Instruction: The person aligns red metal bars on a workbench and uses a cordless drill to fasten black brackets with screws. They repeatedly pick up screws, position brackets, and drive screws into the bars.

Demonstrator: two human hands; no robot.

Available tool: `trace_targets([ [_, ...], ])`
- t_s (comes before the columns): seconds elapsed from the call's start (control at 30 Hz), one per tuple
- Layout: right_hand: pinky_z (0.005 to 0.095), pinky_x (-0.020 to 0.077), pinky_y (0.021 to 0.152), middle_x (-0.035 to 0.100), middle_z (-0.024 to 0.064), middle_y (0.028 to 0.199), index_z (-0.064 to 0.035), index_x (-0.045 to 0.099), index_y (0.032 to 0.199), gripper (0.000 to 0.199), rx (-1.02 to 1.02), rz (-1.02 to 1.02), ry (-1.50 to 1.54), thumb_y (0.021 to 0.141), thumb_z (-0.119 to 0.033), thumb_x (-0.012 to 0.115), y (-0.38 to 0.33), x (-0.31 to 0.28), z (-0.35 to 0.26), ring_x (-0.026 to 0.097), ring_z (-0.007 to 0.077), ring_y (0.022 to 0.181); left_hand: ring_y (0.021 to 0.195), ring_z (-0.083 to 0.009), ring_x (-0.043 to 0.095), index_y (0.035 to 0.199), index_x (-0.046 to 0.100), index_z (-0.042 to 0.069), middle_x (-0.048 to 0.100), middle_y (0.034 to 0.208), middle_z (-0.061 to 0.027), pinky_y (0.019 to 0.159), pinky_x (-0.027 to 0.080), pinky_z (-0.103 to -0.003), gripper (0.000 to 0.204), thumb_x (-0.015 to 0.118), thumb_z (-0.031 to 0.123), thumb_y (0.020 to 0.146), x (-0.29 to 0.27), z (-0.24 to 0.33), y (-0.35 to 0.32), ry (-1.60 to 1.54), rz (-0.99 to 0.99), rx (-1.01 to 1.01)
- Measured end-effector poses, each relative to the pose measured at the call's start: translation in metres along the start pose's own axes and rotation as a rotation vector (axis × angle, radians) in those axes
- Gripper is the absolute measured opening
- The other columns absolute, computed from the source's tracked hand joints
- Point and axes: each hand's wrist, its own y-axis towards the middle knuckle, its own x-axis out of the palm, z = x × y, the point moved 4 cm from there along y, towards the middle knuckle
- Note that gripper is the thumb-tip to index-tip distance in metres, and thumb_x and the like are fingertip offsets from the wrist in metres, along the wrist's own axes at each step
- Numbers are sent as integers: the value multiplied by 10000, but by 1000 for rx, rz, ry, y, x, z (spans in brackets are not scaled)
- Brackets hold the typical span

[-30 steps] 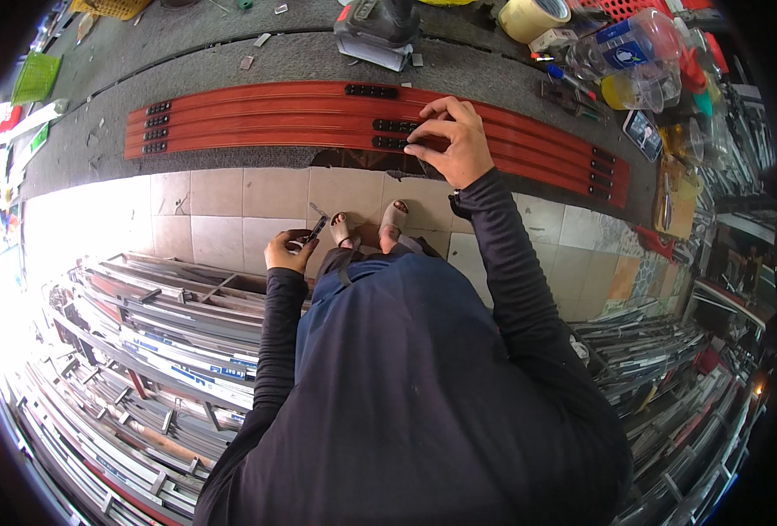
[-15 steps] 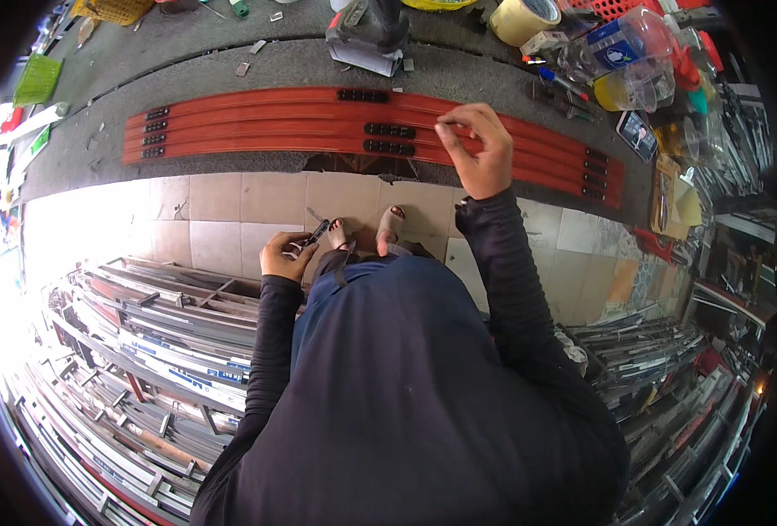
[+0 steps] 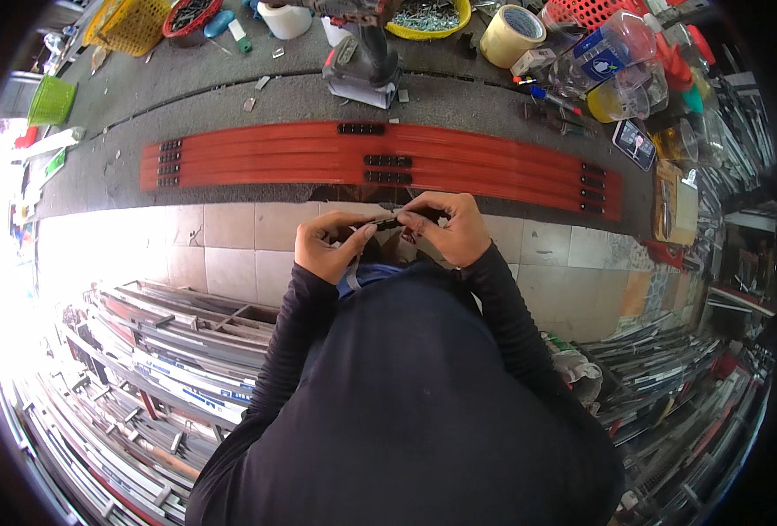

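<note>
1. Left hand & right hand meet just below the red rails; fingers of both pinched on a small dark clip, held off the bench.
2. Rails lie side by side on the grey bench.
3. Done, by my read: three black clips sit mid-rails, more at both ends.
4. Left: the nearest rail's middle looks bare.
5. Drill stands behind the rails.

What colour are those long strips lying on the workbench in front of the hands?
Orange-red strips, with small black pieces on them; the head view shows them.
</note>
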Motion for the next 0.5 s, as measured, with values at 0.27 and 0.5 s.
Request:
trace_targets([
  [0.27, 291, 625, 726, 805, 67, 992, 18, 773, 1216, 170, 200, 148, 225, 1112, -116, 758, 36, -4, 5, 781, 138, 843, 765, -129, 752, 1283, 793, -87, 830, 984, -122, 717, 626, -276, 306, 866, 35, 1013, -24, -18, 60, -376, -100, -175],
  [0.5, 261, 578, 692, 815, 89, 996, 7, 763, 1261, 176, 199, 231, 236, 1135, -102, 705, 56, -7, -3, 754, 104, 820, 750, -173, 773, 1401, 726, -94, 840, 1088, -206, 711, 639, -298, 368, 790, 71, 1078, -46, -19, 92, -440, -66, -97],
])
